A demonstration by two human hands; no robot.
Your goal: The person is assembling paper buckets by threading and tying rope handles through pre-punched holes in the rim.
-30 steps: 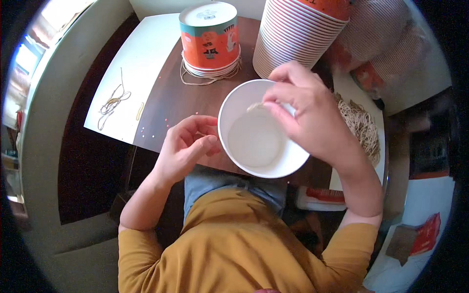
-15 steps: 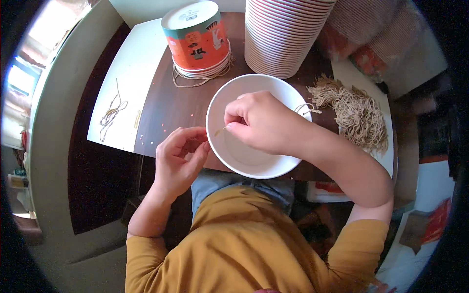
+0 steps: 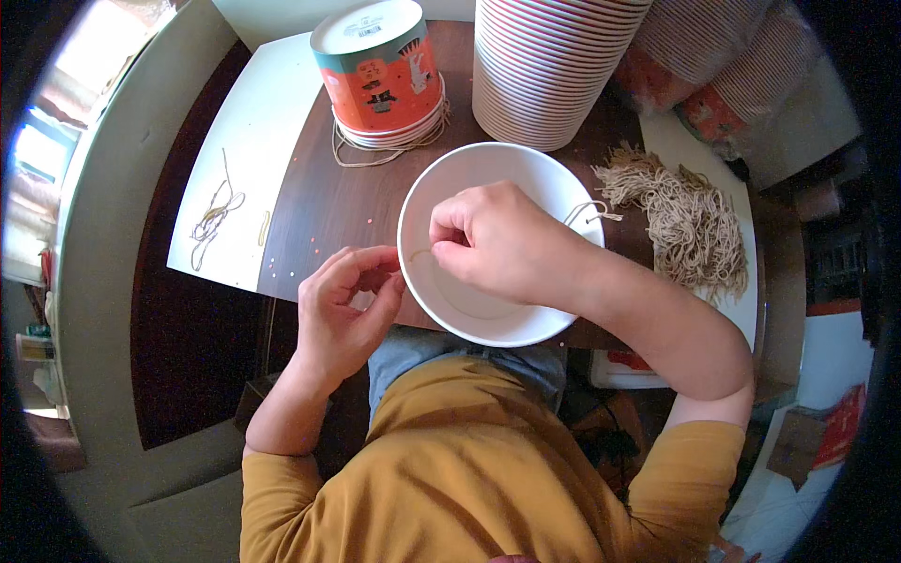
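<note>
A white paper bucket (image 3: pixel 474 300) stands at the table's near edge with its open mouth toward me. Inside it, my right hand (image 3: pixel 488 235) is closed in a pinch on a thin beige cord (image 3: pixel 419 253) near the left wall. My left hand (image 3: pixel 343 305) is outside that wall, its thumb and forefinger tips against it; what they pinch, if anything, is hidden. Another piece of cord (image 3: pixel 593 212) passes through the bucket's right side near the rim, partly behind my right wrist.
Upside down at the back left sits a stack of orange-and-green printed buckets (image 3: pixel 375 84) with cord handles. A tall stack of white-rimmed buckets (image 3: pixel 554 75) rises behind the bucket. Right lies a heap of beige cords (image 3: pixel 694 225); left, a few loose cords (image 3: pixel 216 216) rest on a white sheet (image 3: pixel 249 122).
The bucket has shifted very slightly to the right. My right fingers have come a little closer to its left wall, and less cord shows beside them. My left hand is nearly still.
</note>
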